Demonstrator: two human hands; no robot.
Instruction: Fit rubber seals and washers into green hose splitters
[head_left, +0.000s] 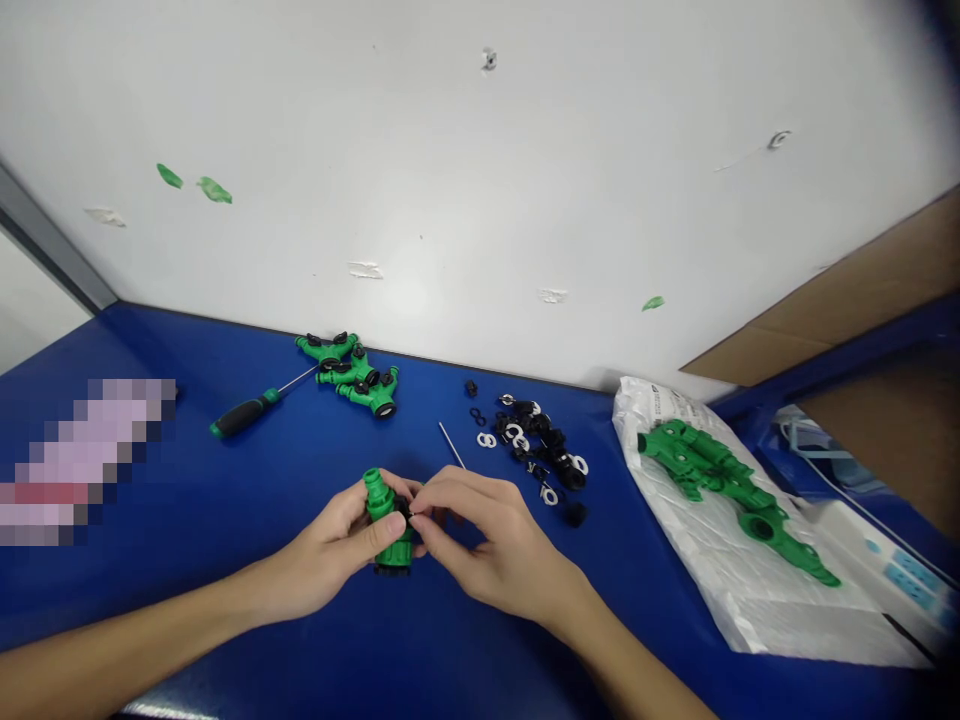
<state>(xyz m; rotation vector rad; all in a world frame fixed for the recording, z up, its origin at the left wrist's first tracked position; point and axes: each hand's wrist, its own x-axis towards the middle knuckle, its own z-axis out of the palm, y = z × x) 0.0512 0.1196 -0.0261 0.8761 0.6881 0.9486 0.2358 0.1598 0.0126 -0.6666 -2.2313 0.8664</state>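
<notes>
My left hand [334,555] is wrapped round a green plastic hose connector [384,505] with a black part on its side, held upright just above the blue table [225,480]. My right hand [487,545] is closed in a pinch against the connector's black part; whatever small piece the fingertips hold is too small to make out. A thin metal pin [451,444] lies just beyond my fingers. A heap of small black and white rings and caps [536,445] lies to the right of it.
Finished green connectors [352,375] lie at the back by the white wall, beside a screwdriver [251,410] with a green and black handle. A white plastic bag [742,570] at the right carries more green bodies [720,480]. Cardboard [847,310] and a white power strip [892,570] sit far right.
</notes>
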